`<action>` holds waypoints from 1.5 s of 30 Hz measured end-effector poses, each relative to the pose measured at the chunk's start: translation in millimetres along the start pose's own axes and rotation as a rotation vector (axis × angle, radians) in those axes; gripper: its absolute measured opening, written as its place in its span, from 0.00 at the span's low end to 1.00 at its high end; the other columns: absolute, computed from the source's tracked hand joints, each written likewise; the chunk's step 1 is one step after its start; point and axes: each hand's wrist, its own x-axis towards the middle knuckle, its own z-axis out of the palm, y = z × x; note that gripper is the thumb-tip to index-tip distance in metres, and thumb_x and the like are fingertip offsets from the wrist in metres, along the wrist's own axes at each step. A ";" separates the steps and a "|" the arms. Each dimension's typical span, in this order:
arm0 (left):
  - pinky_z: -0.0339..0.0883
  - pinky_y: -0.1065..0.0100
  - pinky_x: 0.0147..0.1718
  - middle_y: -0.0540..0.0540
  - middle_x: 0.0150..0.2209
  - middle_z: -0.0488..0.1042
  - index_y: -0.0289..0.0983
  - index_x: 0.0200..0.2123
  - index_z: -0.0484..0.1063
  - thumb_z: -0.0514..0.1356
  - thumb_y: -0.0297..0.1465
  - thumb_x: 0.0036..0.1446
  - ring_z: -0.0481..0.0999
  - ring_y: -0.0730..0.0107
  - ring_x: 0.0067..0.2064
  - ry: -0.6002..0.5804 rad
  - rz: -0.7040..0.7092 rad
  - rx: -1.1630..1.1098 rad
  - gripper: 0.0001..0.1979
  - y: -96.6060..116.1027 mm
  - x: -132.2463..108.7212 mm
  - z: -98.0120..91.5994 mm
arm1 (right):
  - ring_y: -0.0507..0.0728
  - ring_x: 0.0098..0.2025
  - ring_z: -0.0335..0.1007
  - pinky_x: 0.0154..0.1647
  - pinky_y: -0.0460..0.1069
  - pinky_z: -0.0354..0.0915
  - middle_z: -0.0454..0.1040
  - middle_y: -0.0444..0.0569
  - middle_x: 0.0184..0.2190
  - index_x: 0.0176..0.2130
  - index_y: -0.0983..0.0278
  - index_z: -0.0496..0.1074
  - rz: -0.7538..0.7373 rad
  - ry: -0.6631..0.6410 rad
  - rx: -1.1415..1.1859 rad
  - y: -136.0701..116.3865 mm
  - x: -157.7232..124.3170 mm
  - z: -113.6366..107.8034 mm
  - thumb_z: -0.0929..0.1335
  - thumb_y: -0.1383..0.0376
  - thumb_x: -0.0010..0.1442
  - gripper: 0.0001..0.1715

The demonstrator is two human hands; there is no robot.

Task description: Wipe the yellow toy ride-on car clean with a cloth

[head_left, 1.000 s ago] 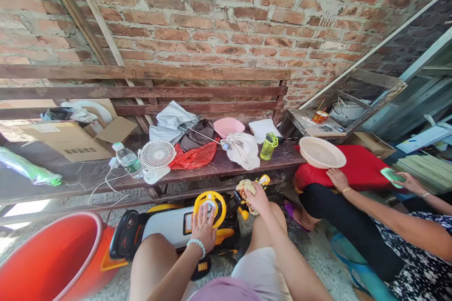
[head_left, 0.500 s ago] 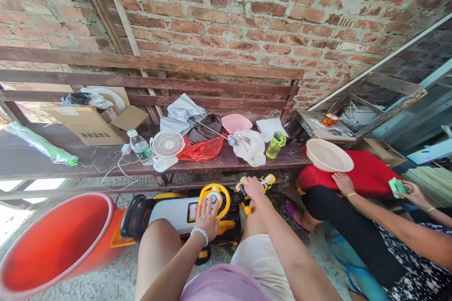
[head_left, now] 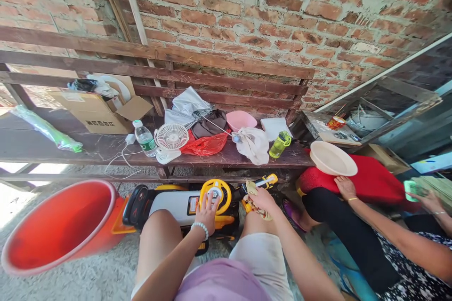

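Note:
A toy ride-on vehicle [head_left: 169, 204] with a white and black body stands in front of my knees. My left hand [head_left: 207, 211] rests on its yellow steering wheel [head_left: 226, 207], fingers spread and not wrapped round the rim. My right hand [head_left: 265, 199] is closed on a soft-looking cream-and-brown patterned piece [head_left: 251, 188], held over my knee beside the toy's black and yellow arm [head_left: 266, 181]. Parts of that piece stick out above and below my fingers; its exact kind is unclear.
A wooden bench [head_left: 116, 153] holds a cardboard box [head_left: 97, 117], water bottle [head_left: 144, 140], small fan [head_left: 172, 137], pink bowl [head_left: 242, 121] and green bottle [head_left: 279, 144]. An orange bucket [head_left: 63, 225] stands left. At right, a co-worker's hand [head_left: 345, 187] touches a cream basin [head_left: 334, 158].
More of the patterned piece in my right hand now shows, reaching below the fingers. My left hand stays on the wheel. The co-worker's hand with the green thing has moved right.

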 end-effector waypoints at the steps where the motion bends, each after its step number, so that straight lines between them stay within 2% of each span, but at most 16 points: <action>1: 0.46 0.38 0.70 0.47 0.77 0.23 0.49 0.76 0.33 0.60 0.24 0.55 0.28 0.44 0.77 -0.005 0.000 -0.008 0.53 0.1 -0.3 -0.7 | 0.57 0.42 0.77 0.40 0.47 0.65 0.81 0.51 0.44 0.47 0.60 0.78 -0.002 0.023 -0.020 -0.8 -4.2 -3.1 0.65 0.59 0.65 0.15; 5: 0.46 0.37 0.70 0.48 0.77 0.23 0.49 0.76 0.34 0.62 0.27 0.56 0.27 0.44 0.77 -0.015 0.004 -0.037 0.53 0.3 -1.4 -1.8 | 0.58 0.50 0.73 0.46 0.48 0.66 0.75 0.51 0.54 0.53 0.56 0.76 -0.139 0.223 -0.166 -23.2 -14.4 -12.4 0.66 0.59 0.66 0.18; 6: 0.46 0.38 0.70 0.48 0.77 0.23 0.50 0.76 0.34 0.61 0.27 0.56 0.27 0.44 0.77 -0.016 0.004 -0.040 0.52 0.3 -1.8 -2.1 | 0.59 0.53 0.71 0.48 0.48 0.66 0.73 0.52 0.56 0.54 0.55 0.76 -0.183 0.239 -0.229 -32.4 -14.4 -11.7 0.67 0.60 0.65 0.19; 9: 0.47 0.39 0.70 0.48 0.77 0.23 0.49 0.76 0.34 0.61 0.27 0.57 0.27 0.45 0.77 -0.015 -0.005 -0.037 0.52 1.0 -3.2 -4.1 | 0.63 0.55 0.69 0.48 0.53 0.69 0.71 0.56 0.56 0.53 0.57 0.77 -0.219 0.170 -0.441 -62.9 -7.8 -0.1 0.67 0.66 0.64 0.19; 14: 0.47 0.40 0.70 0.47 0.77 0.23 0.48 0.76 0.34 0.61 0.28 0.56 0.27 0.45 0.77 -0.021 -0.007 -0.028 0.52 2.2 -4.5 -8.0 | 0.73 0.55 0.67 0.47 0.65 0.71 0.70 0.72 0.56 0.51 0.73 0.78 -0.214 0.166 -0.711 -103.7 13.0 38.4 0.62 0.74 0.62 0.22; 16: 0.47 0.39 0.69 0.47 0.76 0.21 0.49 0.76 0.33 0.60 0.29 0.55 0.26 0.46 0.77 -0.031 -0.011 -0.040 0.52 1.2 -4.6 -7.3 | 0.74 0.56 0.67 0.51 0.67 0.69 0.73 0.70 0.55 0.51 0.73 0.78 -0.262 0.115 -0.748 -112.5 18.7 53.4 0.62 0.75 0.61 0.22; 19: 0.45 0.39 0.70 0.49 0.76 0.21 0.49 0.76 0.32 0.59 0.29 0.55 0.26 0.47 0.77 -0.034 -0.011 -0.045 0.52 -2.4 -5.1 -4.6 | 0.71 0.56 0.67 0.58 0.65 0.65 0.78 0.61 0.48 0.47 0.66 0.80 -0.311 0.035 -0.739 -117.6 21.3 67.5 0.63 0.76 0.60 0.22; 23: 0.45 0.38 0.70 0.48 0.76 0.22 0.50 0.76 0.33 0.58 0.25 0.54 0.28 0.49 0.77 -0.046 0.002 -0.009 0.52 -6.7 -6.5 -3.7 | 0.69 0.56 0.66 0.58 0.62 0.65 0.79 0.58 0.45 0.45 0.63 0.81 -0.343 0.026 -0.717 -112.4 18.2 60.9 0.63 0.74 0.60 0.20; 29: 0.47 0.38 0.69 0.49 0.77 0.21 0.50 0.76 0.33 0.58 0.24 0.55 0.27 0.50 0.77 -0.057 -0.005 -0.029 0.52 -5.5 -7.3 -7.1 | 0.70 0.55 0.67 0.51 0.61 0.68 0.74 0.65 0.50 0.44 0.66 0.82 -0.400 0.015 -0.678 -97.2 11.4 14.3 0.65 0.74 0.60 0.18; 32: 0.45 0.37 0.70 0.47 0.77 0.21 0.49 0.76 0.32 0.58 0.26 0.56 0.26 0.49 0.77 -0.060 0.012 -0.020 0.52 -5.1 -8.1 -8.3 | 0.69 0.54 0.70 0.49 0.57 0.68 0.73 0.63 0.52 0.45 0.64 0.82 -0.333 -0.003 -0.612 -89.8 14.3 -9.8 0.69 0.72 0.57 0.16; 34: 0.42 0.37 0.70 0.46 0.77 0.22 0.48 0.76 0.32 0.59 0.25 0.56 0.26 0.49 0.77 -0.052 0.017 -0.010 0.52 -5.2 -8.6 -8.0 | 0.66 0.50 0.74 0.46 0.53 0.67 0.75 0.59 0.51 0.46 0.61 0.81 -0.272 -0.049 -0.534 -82.6 21.6 -22.7 0.71 0.69 0.55 0.18; 36: 0.40 0.37 0.71 0.45 0.77 0.23 0.47 0.76 0.33 0.59 0.25 0.56 0.26 0.49 0.77 -0.046 0.009 -0.010 0.52 -5.0 -8.7 -6.7 | 0.62 0.46 0.77 0.42 0.50 0.66 0.78 0.54 0.48 0.46 0.58 0.81 -0.217 -0.084 -0.409 -72.2 31.9 -30.1 0.71 0.65 0.57 0.16; 38: 0.40 0.37 0.71 0.47 0.77 0.23 0.48 0.76 0.33 0.58 0.25 0.56 0.26 0.48 0.77 -0.038 -0.002 -0.022 0.51 -4.6 -8.8 -5.1 | 0.59 0.43 0.77 0.39 0.48 0.64 0.80 0.50 0.45 0.45 0.58 0.80 -0.161 -0.064 -0.264 -59.1 42.4 -29.6 0.69 0.59 0.60 0.14; 41: 0.43 0.39 0.71 0.48 0.76 0.23 0.48 0.76 0.34 0.57 0.25 0.55 0.26 0.49 0.77 -0.040 -0.008 -0.039 0.51 -4.0 -9.5 -4.1 | 0.58 0.44 0.77 0.39 0.47 0.64 0.81 0.50 0.44 0.45 0.60 0.80 -0.097 0.027 -0.092 -39.5 53.6 -16.6 0.67 0.54 0.64 0.18; 45: 0.46 0.40 0.70 0.48 0.76 0.22 0.48 0.76 0.32 0.58 0.24 0.52 0.27 0.48 0.77 -0.052 -0.007 -0.029 0.54 -2.6 -11.7 -8.6 | 0.58 0.47 0.76 0.43 0.47 0.65 0.78 0.53 0.49 0.48 0.60 0.78 0.009 0.123 -0.078 -25.2 58.8 1.3 0.64 0.52 0.67 0.21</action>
